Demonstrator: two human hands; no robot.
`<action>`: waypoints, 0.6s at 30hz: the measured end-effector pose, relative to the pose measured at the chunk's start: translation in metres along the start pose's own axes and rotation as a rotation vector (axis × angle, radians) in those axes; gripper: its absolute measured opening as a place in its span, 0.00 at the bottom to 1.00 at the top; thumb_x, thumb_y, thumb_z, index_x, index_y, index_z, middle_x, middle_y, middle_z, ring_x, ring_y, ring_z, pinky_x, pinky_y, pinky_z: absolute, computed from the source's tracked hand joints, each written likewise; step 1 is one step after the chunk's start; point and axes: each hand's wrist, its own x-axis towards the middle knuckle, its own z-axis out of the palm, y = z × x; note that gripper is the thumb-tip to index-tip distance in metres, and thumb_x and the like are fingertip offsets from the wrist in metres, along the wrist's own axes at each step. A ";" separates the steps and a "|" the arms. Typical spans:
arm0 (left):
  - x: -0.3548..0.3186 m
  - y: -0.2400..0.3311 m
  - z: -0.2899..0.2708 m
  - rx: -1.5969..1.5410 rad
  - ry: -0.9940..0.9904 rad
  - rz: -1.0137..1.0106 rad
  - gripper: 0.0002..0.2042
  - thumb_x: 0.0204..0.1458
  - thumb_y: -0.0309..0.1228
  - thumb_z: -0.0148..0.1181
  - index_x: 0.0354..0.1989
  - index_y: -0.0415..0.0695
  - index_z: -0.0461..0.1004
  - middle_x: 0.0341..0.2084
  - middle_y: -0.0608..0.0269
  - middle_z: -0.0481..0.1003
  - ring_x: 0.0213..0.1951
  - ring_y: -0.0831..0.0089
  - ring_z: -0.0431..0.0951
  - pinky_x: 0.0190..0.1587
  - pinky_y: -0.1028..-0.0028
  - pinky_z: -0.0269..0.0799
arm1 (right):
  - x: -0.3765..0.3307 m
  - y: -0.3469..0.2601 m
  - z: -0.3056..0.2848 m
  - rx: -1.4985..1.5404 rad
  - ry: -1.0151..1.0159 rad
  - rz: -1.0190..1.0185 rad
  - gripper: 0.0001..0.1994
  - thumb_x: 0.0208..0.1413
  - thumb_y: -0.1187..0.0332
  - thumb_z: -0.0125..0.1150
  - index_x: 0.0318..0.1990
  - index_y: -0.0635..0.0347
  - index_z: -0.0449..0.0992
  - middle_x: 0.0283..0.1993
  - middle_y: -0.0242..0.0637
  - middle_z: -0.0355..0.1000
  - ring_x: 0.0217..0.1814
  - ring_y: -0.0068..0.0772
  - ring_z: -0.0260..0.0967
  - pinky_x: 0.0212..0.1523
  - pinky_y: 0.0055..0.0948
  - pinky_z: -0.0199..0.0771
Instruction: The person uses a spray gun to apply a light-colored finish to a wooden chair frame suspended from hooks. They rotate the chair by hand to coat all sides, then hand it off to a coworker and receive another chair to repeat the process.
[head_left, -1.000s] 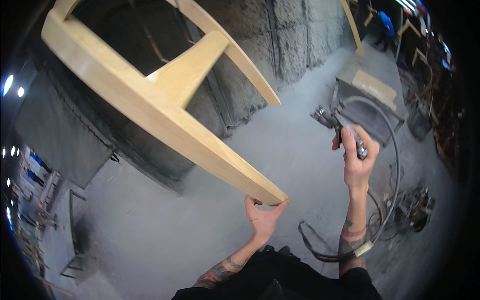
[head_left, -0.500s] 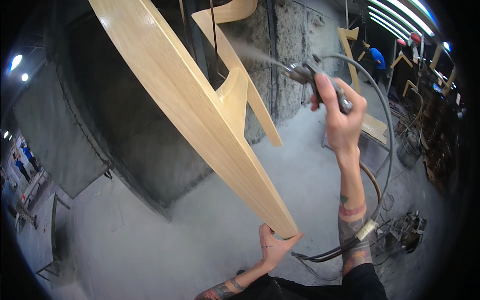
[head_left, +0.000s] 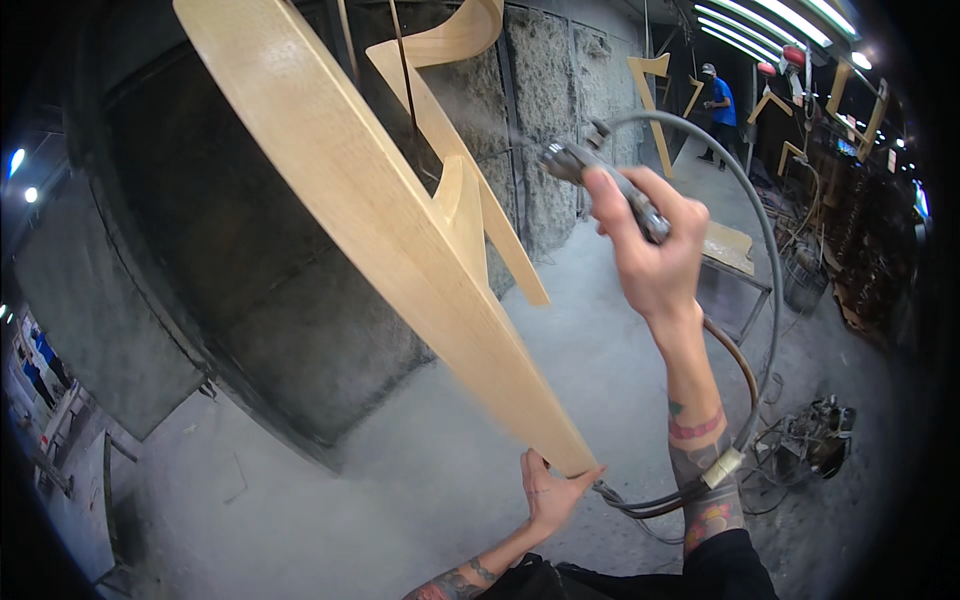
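Observation:
A pale wooden chair frame [head_left: 400, 230] hangs from a dark hook rod [head_left: 405, 70] in front of a dark spray booth wall [head_left: 250, 260]. My left hand [head_left: 552, 492] grips the lower tip of its long leg. My right hand [head_left: 650, 250] is raised beside the frame and holds a metal spray gun [head_left: 585, 170], nozzle turned left toward the frame's upper crosspieces. A thin mist drifts from the nozzle. A grey hose [head_left: 760, 290] arcs from the gun down past my right forearm.
More pale wooden frame parts [head_left: 655, 90] hang further back on the right. A person in a blue shirt [head_left: 718, 115] stands far off. A low metal stand [head_left: 740, 280] and a tangle of equipment [head_left: 815, 445] sit on the dusty grey floor at right.
My right hand has lifted the spray gun from low beside the frame up to its upper part. The frame's leg swung steeper, with my left hand still on its tip.

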 end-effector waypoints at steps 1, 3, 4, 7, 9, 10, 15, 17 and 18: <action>0.005 -0.004 0.002 0.054 -0.026 -0.022 0.39 0.36 0.45 0.85 0.50 0.35 0.68 0.42 0.54 0.68 0.48 0.59 0.68 0.49 0.60 0.69 | -0.009 -0.001 -0.012 -0.020 -0.013 0.016 0.15 0.59 0.60 0.71 0.31 0.66 0.82 0.17 0.35 0.72 0.18 0.19 0.68 0.21 0.24 0.63; 0.017 -0.012 0.009 0.071 0.007 -0.045 0.39 0.37 0.44 0.84 0.51 0.35 0.67 0.42 0.54 0.68 0.48 0.59 0.67 0.51 0.60 0.68 | -0.025 -0.011 -0.045 -0.062 -0.045 0.037 0.11 0.60 0.66 0.69 0.34 0.67 0.82 0.19 0.35 0.74 0.20 0.19 0.69 0.23 0.23 0.64; 0.025 -0.017 0.012 0.069 0.044 -0.035 0.39 0.38 0.44 0.84 0.51 0.34 0.66 0.42 0.54 0.69 0.48 0.59 0.67 0.51 0.60 0.68 | -0.032 -0.018 -0.060 -0.042 -0.021 0.015 0.12 0.61 0.64 0.67 0.35 0.68 0.82 0.19 0.35 0.74 0.20 0.19 0.69 0.23 0.23 0.63; 0.055 -0.032 0.025 0.079 0.130 -0.026 0.39 0.38 0.44 0.83 0.52 0.35 0.66 0.42 0.54 0.70 0.49 0.59 0.67 0.52 0.60 0.67 | -0.057 -0.055 -0.110 0.041 -0.018 0.137 0.24 0.64 0.51 0.60 0.36 0.70 0.81 0.21 0.33 0.76 0.20 0.18 0.67 0.22 0.19 0.60; 0.077 -0.044 0.032 0.086 0.167 -0.050 0.38 0.38 0.44 0.83 0.52 0.35 0.66 0.42 0.53 0.70 0.49 0.58 0.67 0.53 0.60 0.67 | -0.073 -0.079 -0.134 0.080 -0.062 0.203 0.34 0.63 0.38 0.53 0.36 0.69 0.80 0.21 0.33 0.76 0.19 0.15 0.64 0.22 0.17 0.59; 0.089 -0.050 0.035 0.092 0.177 -0.062 0.38 0.38 0.44 0.82 0.52 0.35 0.66 0.42 0.53 0.71 0.50 0.58 0.67 0.53 0.60 0.67 | -0.077 -0.087 -0.143 0.057 -0.106 0.203 0.35 0.63 0.36 0.53 0.35 0.68 0.80 0.21 0.32 0.76 0.19 0.15 0.64 0.22 0.17 0.59; 0.133 -0.074 0.040 0.146 0.218 -0.035 0.40 0.38 0.45 0.82 0.54 0.36 0.65 0.42 0.52 0.73 0.49 0.56 0.70 0.54 0.59 0.68 | -0.067 -0.119 -0.147 0.012 -0.144 0.131 0.37 0.62 0.32 0.50 0.34 0.66 0.79 0.21 0.31 0.75 0.18 0.14 0.63 0.20 0.18 0.59; 0.145 -0.079 0.041 0.084 0.226 -0.078 0.42 0.38 0.45 0.82 0.56 0.36 0.64 0.43 0.50 0.74 0.48 0.56 0.72 0.53 0.59 0.70 | -0.050 -0.127 -0.139 0.066 -0.065 0.090 0.40 0.62 0.30 0.48 0.38 0.70 0.79 0.22 0.36 0.76 0.19 0.17 0.64 0.20 0.19 0.60; 0.150 -0.081 0.042 0.013 0.215 -0.133 0.43 0.38 0.45 0.83 0.57 0.36 0.63 0.44 0.50 0.74 0.47 0.56 0.74 0.53 0.59 0.71 | -0.043 -0.129 -0.135 0.109 -0.011 0.064 0.41 0.62 0.30 0.47 0.40 0.72 0.79 0.23 0.37 0.76 0.20 0.18 0.65 0.21 0.19 0.60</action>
